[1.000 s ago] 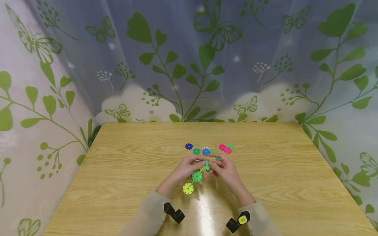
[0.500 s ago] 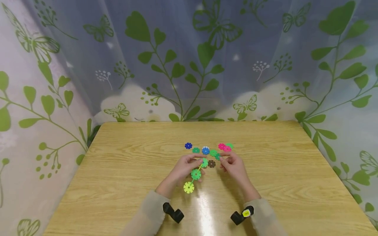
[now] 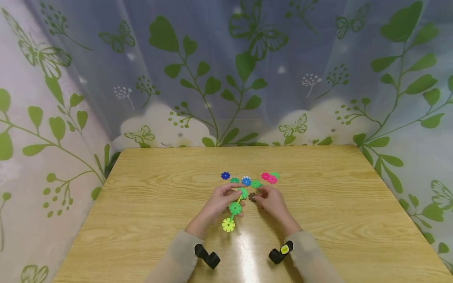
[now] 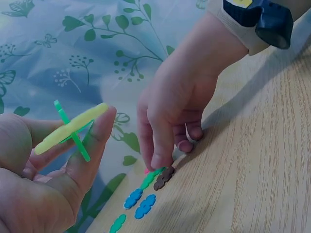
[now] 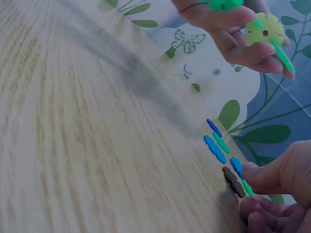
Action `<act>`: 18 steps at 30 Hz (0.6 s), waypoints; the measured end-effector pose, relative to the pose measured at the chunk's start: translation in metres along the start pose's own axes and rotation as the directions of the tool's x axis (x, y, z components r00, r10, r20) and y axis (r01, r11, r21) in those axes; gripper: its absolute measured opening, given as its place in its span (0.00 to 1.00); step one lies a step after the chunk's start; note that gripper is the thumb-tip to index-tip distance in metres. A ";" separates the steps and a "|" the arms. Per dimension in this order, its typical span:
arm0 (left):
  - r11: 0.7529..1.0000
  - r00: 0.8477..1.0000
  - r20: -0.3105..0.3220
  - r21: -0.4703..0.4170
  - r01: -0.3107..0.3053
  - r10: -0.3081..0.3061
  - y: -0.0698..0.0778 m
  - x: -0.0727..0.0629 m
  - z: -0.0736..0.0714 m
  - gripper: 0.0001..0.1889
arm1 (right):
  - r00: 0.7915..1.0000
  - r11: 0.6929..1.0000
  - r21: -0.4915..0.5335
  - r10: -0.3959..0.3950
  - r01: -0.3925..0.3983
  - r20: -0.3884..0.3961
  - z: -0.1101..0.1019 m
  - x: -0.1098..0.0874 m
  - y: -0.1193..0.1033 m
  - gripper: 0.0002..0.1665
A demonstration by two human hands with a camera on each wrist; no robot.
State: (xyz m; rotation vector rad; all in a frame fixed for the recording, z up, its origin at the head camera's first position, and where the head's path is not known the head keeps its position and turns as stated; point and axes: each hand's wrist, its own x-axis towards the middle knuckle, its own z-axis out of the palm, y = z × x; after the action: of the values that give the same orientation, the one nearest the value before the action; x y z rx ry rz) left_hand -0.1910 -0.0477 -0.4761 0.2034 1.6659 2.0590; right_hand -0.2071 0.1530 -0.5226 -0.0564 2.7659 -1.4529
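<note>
In the head view my left hand pinches the top of a chain of interlocked notched plastic discs. A green disc sits mid-chain, and a yellow disc hangs at the lower end. From the left wrist, a yellow disc shows edge-on, crossed by a green one. My right hand reaches down to the tabletop, thumb and fingertips beside a loose brown disc. Near those fingertips in the right wrist view lies a green disc, partly hidden; no lifted disc shows in this hand.
Loose discs lie in a loose row beyond the hands: a dark blue disc, a blue disc over a white one, a green disc, and overlapping pink discs. Patterned curtains surround the wooden table.
My right hand left the chain, moved right towards the loose discs, then shifted slightly back left beside the brown disc. My left hand keeps its grip, and the chain's tilt has changed slightly.
</note>
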 end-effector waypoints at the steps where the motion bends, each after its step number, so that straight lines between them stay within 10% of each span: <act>1: 1.000 1.000 0.000 -0.002 -0.002 0.002 0.000 0.000 0.000 0.16 | 1.000 0.998 -0.054 -0.019 0.019 -0.002 0.001 0.000 -0.001 0.19; 10: 1.000 1.000 -0.002 -0.009 -0.025 0.025 0.000 0.000 0.000 0.16 | 1.000 0.957 -0.290 0.017 -0.010 0.022 0.004 0.001 -0.012 0.18; 18: 0.998 0.999 0.004 -0.053 -0.040 0.041 -0.001 0.001 0.000 0.17 | 0.997 0.986 -0.154 0.068 -0.063 0.028 0.001 -0.003 -0.013 0.15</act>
State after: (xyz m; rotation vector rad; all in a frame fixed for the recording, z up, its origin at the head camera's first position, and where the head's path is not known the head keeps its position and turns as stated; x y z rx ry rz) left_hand -0.1914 -0.0471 -0.4773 0.2257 1.6148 2.1282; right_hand -0.2040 0.1447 -0.5129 0.0082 2.8189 -1.2116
